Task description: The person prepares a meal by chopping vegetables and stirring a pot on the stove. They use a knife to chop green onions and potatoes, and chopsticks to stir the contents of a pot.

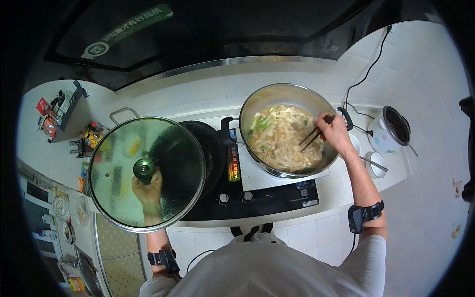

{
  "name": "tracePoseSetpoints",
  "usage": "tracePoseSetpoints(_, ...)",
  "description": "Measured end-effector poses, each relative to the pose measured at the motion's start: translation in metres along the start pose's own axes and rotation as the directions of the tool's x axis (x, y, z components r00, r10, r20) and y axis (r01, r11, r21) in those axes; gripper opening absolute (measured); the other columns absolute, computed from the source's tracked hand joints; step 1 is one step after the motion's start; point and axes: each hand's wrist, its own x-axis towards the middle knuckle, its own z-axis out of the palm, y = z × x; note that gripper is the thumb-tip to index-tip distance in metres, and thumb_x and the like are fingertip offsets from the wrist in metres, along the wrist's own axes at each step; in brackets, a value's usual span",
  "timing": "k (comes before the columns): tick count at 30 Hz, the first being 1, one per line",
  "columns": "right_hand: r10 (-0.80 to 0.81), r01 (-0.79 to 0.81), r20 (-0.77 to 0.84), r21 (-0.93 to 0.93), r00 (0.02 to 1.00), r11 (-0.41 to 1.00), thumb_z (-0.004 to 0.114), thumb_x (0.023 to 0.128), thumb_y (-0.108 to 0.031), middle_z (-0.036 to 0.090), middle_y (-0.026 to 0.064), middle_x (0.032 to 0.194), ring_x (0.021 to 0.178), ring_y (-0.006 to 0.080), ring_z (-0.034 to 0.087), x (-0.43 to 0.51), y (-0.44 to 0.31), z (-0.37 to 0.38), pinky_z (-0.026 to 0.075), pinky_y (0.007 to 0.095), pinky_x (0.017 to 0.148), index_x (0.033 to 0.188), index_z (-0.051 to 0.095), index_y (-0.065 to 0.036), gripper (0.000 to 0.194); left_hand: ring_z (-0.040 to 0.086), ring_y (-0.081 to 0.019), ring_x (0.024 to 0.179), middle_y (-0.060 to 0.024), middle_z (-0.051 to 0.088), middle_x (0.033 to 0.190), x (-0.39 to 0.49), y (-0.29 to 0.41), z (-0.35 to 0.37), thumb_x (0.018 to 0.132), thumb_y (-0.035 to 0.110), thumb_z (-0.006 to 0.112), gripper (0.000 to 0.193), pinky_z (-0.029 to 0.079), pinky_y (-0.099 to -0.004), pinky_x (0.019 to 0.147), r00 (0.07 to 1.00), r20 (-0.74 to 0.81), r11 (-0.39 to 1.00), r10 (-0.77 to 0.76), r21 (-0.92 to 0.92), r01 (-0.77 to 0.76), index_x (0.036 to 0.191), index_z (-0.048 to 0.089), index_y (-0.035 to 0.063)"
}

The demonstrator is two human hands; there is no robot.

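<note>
My left hand [146, 191] grips the dark knob [143, 169] of a large glass pot lid [111, 196] with a metal rim. Hand and knob show through the glass, which has droplets on it. A big stainless steel pot [285, 92] with black side handles holds wide noodles [282, 137], green vegetables [264, 121] and broth. Over the pot's right side, my right hand [331, 131] holds dark chopsticks [311, 139], their tips among the noodles. Under the pot lies a white board or sheet [256, 182] on the black cooktop [271, 200].
A dark wok [213, 159] is partly hidden behind the lid. Right of the pot stand a white electric cooker [384, 133] and a white bowl [376, 170] with a metal utensil. A range hood [230, 41] hangs above. Seasoning bottles [92, 135] and a sink [87, 267] are at left.
</note>
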Motion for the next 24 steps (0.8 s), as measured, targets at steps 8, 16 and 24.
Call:
tracePoseSetpoints(8,-0.048,0.030,0.043,0.339,0.998,0.940,0.057,0.093,-0.018,0.057,0.0027,0.060,0.048,0.0096,0.054,0.021,-0.020,0.042,0.043,0.0252,0.045,0.080,0.061,0.002,0.024,0.049,-0.0247,0.080,-0.0161,0.058,0.097,-0.006,-0.002,0.005,0.079,0.015,0.048,0.028,0.034,-0.0290,0.054,0.999,-0.041,0.999,0.016,0.028,-0.014,0.101,0.056,-0.0006)
tracePoseSetpoints(16,-0.087,0.100,-0.075,0.190,0.993,0.977,0.059,0.090,-0.021,0.059,0.0079,0.056,0.050,0.0134,0.059,0.017,-0.015,0.041,0.046,0.0284,0.052,0.085,0.066,0.000,0.022,0.048,-0.0246,0.078,-0.0167,0.058,0.095,-0.009,0.000,0.005,0.079,0.015,0.048,0.027,0.033,-0.0294,0.053,0.999,-0.033,0.999,0.036,0.031,-0.035,0.099,0.056,-0.0011)
tracePoseSetpoints(24,-0.029,0.021,0.049,0.148,0.998,0.989,0.060,0.090,-0.020,0.059,0.0047,0.060,0.052,0.0096,0.057,0.006,-0.016,0.001,0.045,0.0256,0.049,0.085,0.067,0.001,0.023,0.048,-0.0238,0.078,-0.0158,0.058,0.095,-0.006,0.000,0.006,0.079,0.015,0.048,0.027,0.032,-0.0287,0.053,0.999,-0.042,1.000,0.006,-0.004,-0.006,0.099,0.056,-0.0006)
